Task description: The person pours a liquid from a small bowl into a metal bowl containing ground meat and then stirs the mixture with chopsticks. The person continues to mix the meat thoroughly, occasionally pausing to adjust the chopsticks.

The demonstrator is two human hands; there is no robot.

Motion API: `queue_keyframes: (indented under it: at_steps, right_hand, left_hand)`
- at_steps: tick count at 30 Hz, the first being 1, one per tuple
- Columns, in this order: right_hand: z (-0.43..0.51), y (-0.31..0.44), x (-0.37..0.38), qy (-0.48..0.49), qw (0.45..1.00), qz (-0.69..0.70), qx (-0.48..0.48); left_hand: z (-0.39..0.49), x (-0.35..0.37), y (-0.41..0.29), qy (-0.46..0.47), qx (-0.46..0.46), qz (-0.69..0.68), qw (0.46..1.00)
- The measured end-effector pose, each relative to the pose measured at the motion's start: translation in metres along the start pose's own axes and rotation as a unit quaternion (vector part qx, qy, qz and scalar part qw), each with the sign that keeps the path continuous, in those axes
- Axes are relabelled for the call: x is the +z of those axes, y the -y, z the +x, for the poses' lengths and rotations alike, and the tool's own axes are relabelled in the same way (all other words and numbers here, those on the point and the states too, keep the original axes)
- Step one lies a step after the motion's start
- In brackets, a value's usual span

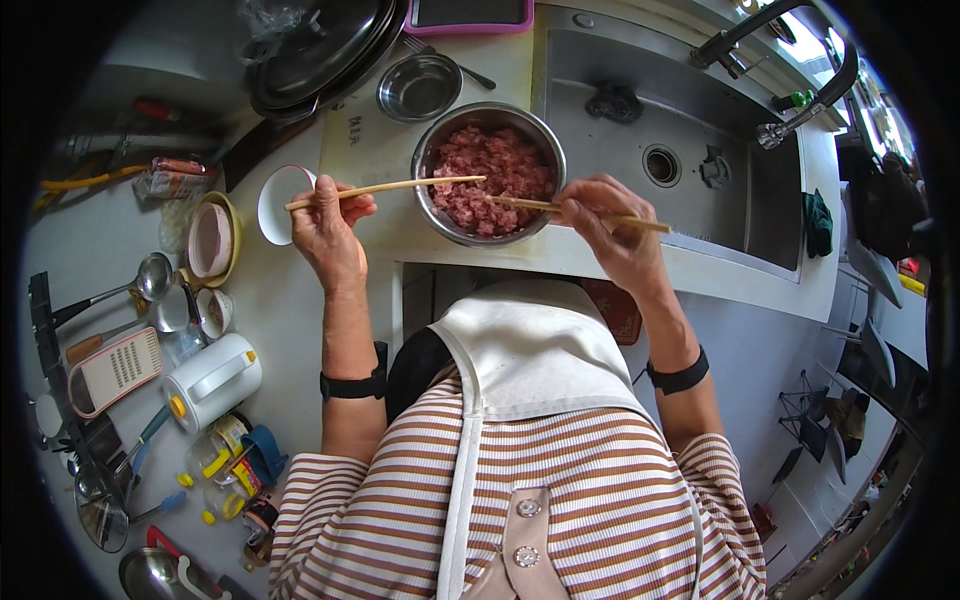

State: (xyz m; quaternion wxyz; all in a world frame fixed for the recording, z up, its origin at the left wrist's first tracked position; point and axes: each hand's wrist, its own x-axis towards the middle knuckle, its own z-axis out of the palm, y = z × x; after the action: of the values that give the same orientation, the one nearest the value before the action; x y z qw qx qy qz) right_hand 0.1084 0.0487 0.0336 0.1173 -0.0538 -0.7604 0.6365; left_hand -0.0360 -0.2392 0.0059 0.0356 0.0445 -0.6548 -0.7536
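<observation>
A stainless steel bowl (425,212) of raw minced meat (491,161) stands on the counter before me, left of the sink. To its left, my left hand (328,225) grips a wooden chopstick (405,184), whose tip lies over the meat. From the bowl's right side, my right hand (619,229) holds another wooden chopstick (525,203), its tip at the meat. Just behind my left hand is a white bowl (277,206). A smaller steel bowl (420,88) sits beyond the meat bowl, with a fork (476,75) beside it.
The steel sink (697,202) with a faucet (806,105) is at the right. Black lids or pans (322,52) and a pink-rimmed tray (471,28) stand at the back. At the left are a white electric jug (214,382), a grater (120,371), ladles and bottles.
</observation>
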Motion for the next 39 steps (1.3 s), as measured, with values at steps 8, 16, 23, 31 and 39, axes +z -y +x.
queue_keyframes:
  at_steps: [8, 16, 23, 31, 39]
  right_hand:
    - [0.018, -0.033, -0.009, -0.037, 0.996, -0.007, 0.086]
    - [0.0, -0.021, 0.005, -0.061, 0.991, 0.118, 0.001]
    - [-0.009, -0.049, 0.012, -0.066, 0.995, 0.026, 0.073]
    - [-0.006, -0.054, 0.017, -0.11, 0.987, 0.074, 0.096]
    - [-0.011, -0.041, 0.003, -0.122, 0.967, 0.183, 0.129]
  left_hand:
    - [0.0, -0.007, -0.009, 0.003, 0.014, 0.019, 1.0]
    - [-0.007, -0.003, -0.011, 0.051, 0.036, 0.01, 0.998]
    - [-0.007, -0.007, -0.018, 0.057, 0.051, 0.018, 0.997]
    - [-0.046, 0.021, -0.017, 0.1, 0.061, -0.023, 0.993]
    - [-0.043, 0.022, -0.004, 0.116, 0.099, 0.13, 0.98]
